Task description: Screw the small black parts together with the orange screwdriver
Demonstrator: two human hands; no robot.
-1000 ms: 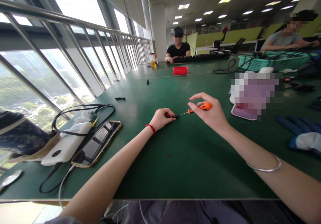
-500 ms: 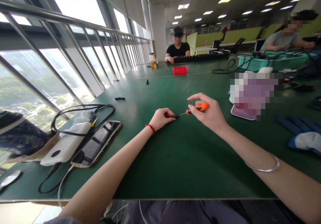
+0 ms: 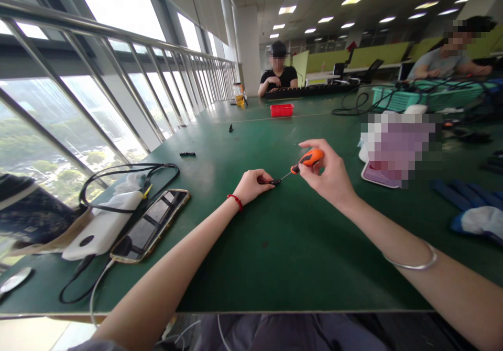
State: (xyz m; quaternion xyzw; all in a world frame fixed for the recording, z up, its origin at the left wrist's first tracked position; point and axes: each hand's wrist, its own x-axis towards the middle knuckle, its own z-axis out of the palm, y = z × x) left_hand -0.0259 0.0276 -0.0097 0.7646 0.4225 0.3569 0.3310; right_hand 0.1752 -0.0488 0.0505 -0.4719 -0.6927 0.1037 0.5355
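My left hand (image 3: pixel 253 183) rests on the green table, its fingers pinching a small black part (image 3: pixel 275 182) whose kind I cannot make out. In my right hand (image 3: pixel 329 170) is an orange and black screwdriver (image 3: pixel 311 157), held by the handle with the thumb and fingers while the index finger stretches out above it. The thin metal shaft slants down to the left, and its tip meets or nearly meets the black part. Another small black piece (image 3: pixel 187 154) lies farther left on the table, and a smaller one (image 3: pixel 230 128) lies beyond it.
To the left lie a phone (image 3: pixel 151 225), a white power bank (image 3: pixel 104 225) and a looped black cable (image 3: pixel 129 166). A red tray (image 3: pixel 282 110) stands ahead. Blue gloves (image 3: pixel 481 217) and a teal basket (image 3: pixel 432 98) are on the right. Two people sit across the table.
The screwdriver handle has tipped up, so its shaft slopes more steeply. My right hand has shifted slightly up and right; my left hand holds its place.
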